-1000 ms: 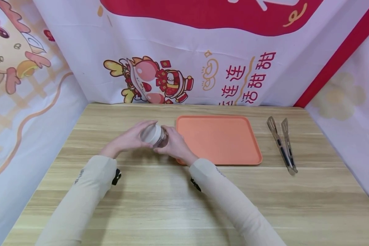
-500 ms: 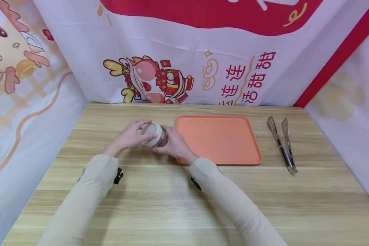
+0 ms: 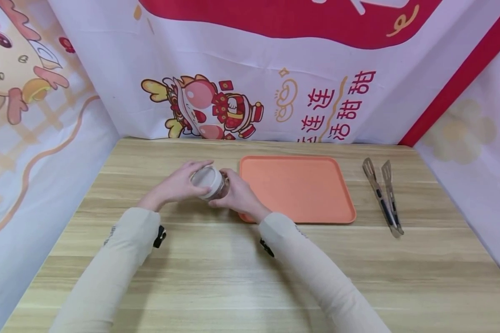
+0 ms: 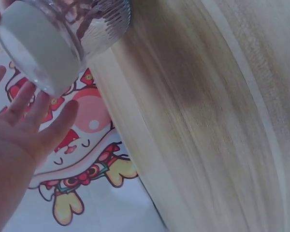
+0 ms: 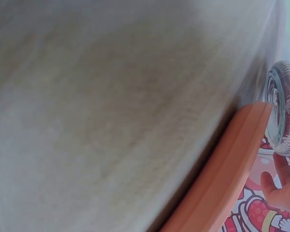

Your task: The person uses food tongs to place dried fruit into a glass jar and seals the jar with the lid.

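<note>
A clear ribbed glass jar (image 4: 104, 29) with a white lid (image 3: 206, 181) is held tilted above the table, its lid towards the left. Brownish pieces show through the glass in the left wrist view; their kind is unclear. My left hand (image 3: 178, 185) has its fingers and thumb spread round the lid's rim, and the left wrist view shows its lower fingertips close against the lid edge. Around the jar's body my right hand (image 3: 238, 193) grips from the right side. The jar's ribbed base (image 5: 285, 106) faces the right wrist camera, with fingers (image 5: 282, 171) below it.
An orange tray (image 3: 297, 189) lies just right of the hands, its left edge partly under the right wrist. Metal tongs with dark grips (image 3: 383, 199) rest farther right on the wooden table (image 3: 216, 268). A printed cloth (image 3: 250, 60) hangs behind the table.
The jar stays at nearly the same place in the right hand. My left fingers and thumb have shifted round the lid, the hand turning one way and then back.
</note>
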Motion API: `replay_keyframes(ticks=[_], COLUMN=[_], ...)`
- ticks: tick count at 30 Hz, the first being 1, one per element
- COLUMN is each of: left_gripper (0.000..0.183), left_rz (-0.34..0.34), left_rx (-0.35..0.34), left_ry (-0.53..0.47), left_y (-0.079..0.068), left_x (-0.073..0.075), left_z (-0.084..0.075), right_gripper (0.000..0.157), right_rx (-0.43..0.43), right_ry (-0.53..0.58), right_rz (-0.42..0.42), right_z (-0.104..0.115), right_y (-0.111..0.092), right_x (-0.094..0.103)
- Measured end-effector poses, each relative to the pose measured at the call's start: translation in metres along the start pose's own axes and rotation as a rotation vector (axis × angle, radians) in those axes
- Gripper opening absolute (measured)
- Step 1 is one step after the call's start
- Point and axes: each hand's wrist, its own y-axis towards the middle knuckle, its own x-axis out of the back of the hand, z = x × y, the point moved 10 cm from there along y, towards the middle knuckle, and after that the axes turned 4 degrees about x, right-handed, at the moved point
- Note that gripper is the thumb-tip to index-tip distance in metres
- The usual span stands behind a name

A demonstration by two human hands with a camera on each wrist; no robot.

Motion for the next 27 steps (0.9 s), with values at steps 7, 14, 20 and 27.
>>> replay_keyframes(ticks=[7, 14, 20, 27], left_gripper=[0.084, 0.081, 0.08, 0.093], left_rz=[0.015, -0.021, -0.031, 0.009], left_rx=[0.091, 0.194, 0.095, 0.082], left_ry=[-0.046, -0.004, 0.007, -0.062], left_y=[-0.001, -0.002, -0.001, -0.002], left_x=[0.0, 0.001, 0.003, 0.0], left_z=[0.011, 0.024, 0.011, 0.008], right_gripper=[0.088, 0.086, 0.087, 0.088], right_rx=[0.015, 0.019, -0.01, 0.011], right_ry=[-0.04, -0.058, -0.028, -0.039], right_rz=[0.007, 0.019, 0.017, 0.01], right_z=[0.007, 0.011, 0.007, 0.007], right_y=[0.003, 0.005, 0.005, 0.005], right_x=[0.0, -0.002, -0.002, 0.0])
